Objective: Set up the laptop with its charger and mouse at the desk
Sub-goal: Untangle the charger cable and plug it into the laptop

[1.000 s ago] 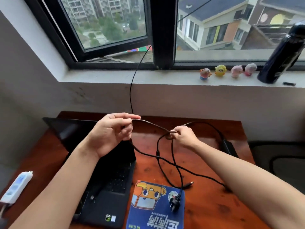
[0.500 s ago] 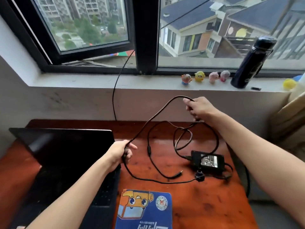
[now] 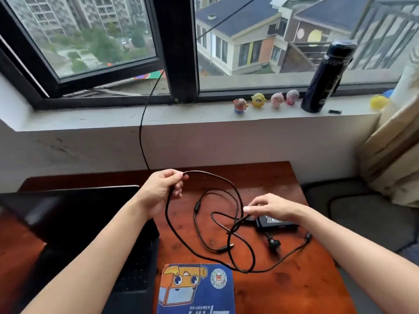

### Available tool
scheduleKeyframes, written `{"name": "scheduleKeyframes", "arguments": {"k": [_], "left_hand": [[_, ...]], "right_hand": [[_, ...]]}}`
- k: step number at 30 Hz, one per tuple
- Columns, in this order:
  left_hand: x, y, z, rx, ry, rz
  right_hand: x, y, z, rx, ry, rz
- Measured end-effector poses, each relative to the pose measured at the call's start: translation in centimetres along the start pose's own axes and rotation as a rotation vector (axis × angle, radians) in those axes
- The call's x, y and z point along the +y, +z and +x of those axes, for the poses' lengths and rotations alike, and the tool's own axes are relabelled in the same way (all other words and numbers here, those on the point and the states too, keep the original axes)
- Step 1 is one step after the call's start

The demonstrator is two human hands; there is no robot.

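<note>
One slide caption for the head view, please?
Left hand holds the charger cable; right hand is above the adapter.

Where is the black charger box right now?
In the head view, the charger box lies on the right side of the desk, partly hidden by the right hand, with the wall plug near it.

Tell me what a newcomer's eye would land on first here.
A black cable sprawls in tangled loops across the middle of the desk. The left hand lifts one loop while the right hand hovers at the charger brick. The open laptop sits to the left, a blue mouse pad lies at the near edge, and a dark bottle stands on the sill beside small toys.
</note>
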State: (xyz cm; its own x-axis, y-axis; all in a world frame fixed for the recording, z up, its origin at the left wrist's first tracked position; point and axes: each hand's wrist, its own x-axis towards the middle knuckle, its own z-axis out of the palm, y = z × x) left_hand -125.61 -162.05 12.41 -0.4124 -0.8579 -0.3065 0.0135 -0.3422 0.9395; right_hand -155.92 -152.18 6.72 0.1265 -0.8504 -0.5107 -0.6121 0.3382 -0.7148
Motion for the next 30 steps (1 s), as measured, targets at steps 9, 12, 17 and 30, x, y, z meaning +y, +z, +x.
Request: {"name": "scheduleKeyframes", "arguments": {"k": [9, 12, 17, 30], "left_hand": [[-1.8, -1.0, -0.6, 0.088, -0.076, -0.118], [-1.1, 0.2, -0.7, 0.041, -0.029, -0.133], [0.0, 0.9, -1.2, -0.041, 0.018, -0.122], [0.2, -2.6, -2.6, 0.135, 0.013, -0.348]], "right_hand": [[-1.2, 0.7, -1.5, 0.302, -0.21, 0.085], [-4.4, 1.1, -0.6, 0.18, -0.171, 0.415], [-7.4, 0.5, 0.3, 0.061, -0.101, 0.84], [-0.2, 7.1, 2.3, 0.168, -0.078, -0.076]]}}
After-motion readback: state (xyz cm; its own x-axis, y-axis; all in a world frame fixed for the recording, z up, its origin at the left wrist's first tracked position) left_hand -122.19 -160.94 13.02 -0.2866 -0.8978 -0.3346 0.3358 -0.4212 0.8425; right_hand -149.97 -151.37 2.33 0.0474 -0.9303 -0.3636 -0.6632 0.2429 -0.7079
